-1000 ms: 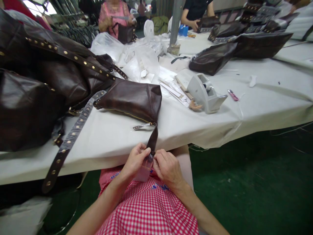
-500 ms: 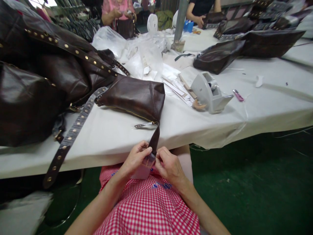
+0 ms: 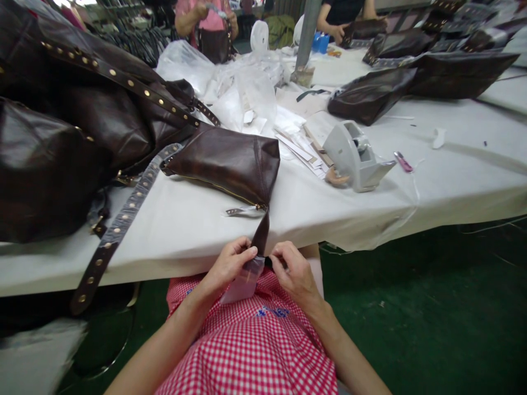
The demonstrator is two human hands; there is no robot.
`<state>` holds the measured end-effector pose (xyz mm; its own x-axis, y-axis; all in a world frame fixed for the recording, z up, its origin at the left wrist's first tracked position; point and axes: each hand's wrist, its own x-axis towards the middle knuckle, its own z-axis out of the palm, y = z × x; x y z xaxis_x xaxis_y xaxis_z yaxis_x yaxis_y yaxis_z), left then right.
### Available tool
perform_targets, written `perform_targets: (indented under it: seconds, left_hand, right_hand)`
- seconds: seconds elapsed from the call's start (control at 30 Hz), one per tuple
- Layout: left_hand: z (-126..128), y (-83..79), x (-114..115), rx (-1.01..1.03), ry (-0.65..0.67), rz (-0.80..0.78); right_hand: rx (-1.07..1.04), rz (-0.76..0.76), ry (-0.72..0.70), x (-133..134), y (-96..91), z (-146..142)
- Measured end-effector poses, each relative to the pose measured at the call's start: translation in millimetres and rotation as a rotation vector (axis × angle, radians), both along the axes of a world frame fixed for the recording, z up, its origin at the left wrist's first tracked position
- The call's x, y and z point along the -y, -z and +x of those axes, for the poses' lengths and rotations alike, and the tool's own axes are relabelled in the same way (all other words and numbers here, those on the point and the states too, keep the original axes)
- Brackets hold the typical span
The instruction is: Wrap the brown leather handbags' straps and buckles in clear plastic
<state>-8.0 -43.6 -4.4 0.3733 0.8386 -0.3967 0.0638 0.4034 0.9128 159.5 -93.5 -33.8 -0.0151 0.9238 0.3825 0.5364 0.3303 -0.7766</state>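
Note:
A dark brown leather bag (image 3: pixel 224 159) lies on the white-covered table, its zipper side toward me. From its right corner a short leather strap (image 3: pixel 261 233) hangs over the table edge. My left hand (image 3: pixel 233 263) pinches this strap near its lower end, where clear plastic film (image 3: pixel 247 280) is wrapped round it and hangs down over my checked apron. Just to the right, my right hand (image 3: pixel 291 269) is closed in a pinch close to the strap's edge. Whatever sits between its fingertips is too small to make out. A studded strap (image 3: pixel 127 211), partly covered in film, droops over the edge at left.
Brown leather bags (image 3: pixel 82 126) are heaped at left. A grey tape dispenser (image 3: pixel 357 156) and a small pink-handled cutter (image 3: pixel 402 162) lie at right. Behind are crumpled plastic bags (image 3: pixel 242 82), a metal post (image 3: pixel 305 38), more bags (image 3: pixel 370 96) and two people working.
My right hand has moved slightly right and up, away from the strap. My left hand keeps its hold, and more of the plastic film shows below it.

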Motion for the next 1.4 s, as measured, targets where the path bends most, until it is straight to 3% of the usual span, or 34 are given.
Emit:
perform_targets:
  seconds: [0.2, 0.4, 0.6, 0.87, 0.97, 1.07, 1.23, 1.4]
  left_hand:
    - [0, -0.3, 1, 0.037, -0.029, -0.054]
    - [0, 3.5, 1, 0.016, -0.016, -0.003]
    - [0, 3.2, 4, 0.023, -0.020, -0.015]
    - [1, -0.4, 4, 0.046, 0.002, -0.033]
    - [1, 1.3, 4, 0.056, -0.018, -0.034]
    - [2, 2.2, 4, 0.073, -0.049, -0.076]
    - [4, 0.4, 4, 0.080, -0.063, -0.107]
    - [4, 0.2, 5, 0.071, -0.080, -0.102]
  right_hand:
    - [-0.116, 0.000, -0.090, 5, 0.8, -1]
    - [0.061, 0.185, -0.104, 4, 8.1, -8]
    - [0.241, 0.242, -0.025, 2, 8.0, -13]
    - [0.147, 0.157, 0.056, -3, 11.7, -12]
    - [0.048, 0.093, 0.018, -3, 10.6, -7]
    - [0.006, 0.135, -0.054, 1, 11.1, -3]
    - [0.071, 0.253, -0.045, 6, 10.7, -5]
    - [0.234, 0.251, -0.032, 4, 6.1, -6]
